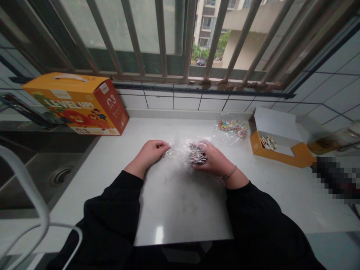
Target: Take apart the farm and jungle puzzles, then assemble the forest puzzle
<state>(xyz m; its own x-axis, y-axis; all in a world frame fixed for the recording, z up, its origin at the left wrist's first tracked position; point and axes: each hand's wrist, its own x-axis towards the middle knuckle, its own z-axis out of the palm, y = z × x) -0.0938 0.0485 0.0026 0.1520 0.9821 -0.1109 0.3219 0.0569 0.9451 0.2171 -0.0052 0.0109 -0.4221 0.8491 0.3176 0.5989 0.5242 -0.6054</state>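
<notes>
Over the middle of the white counter, my left hand (154,153) pinches one end of a clear plastic wrapper (176,149). My right hand (215,159) is closed around a dark, white-striped treat (197,154), which looks like a decorated cookie. The wrapper stretches between both hands and is blurred around the treat. Whether the treat is inside the plastic or partly out, I cannot tell. Behind my right hand lies another clear bag (218,135) with a sprinkle-covered treat (233,128) in it.
An open orange box (281,153) with a light striped treat (269,142) stands on the right, near a bottle and a pixelated dark object. At the left are a large orange carton (75,105), a sink (25,176) and a white wire frame (36,191). A barred window (160,37) rises behind.
</notes>
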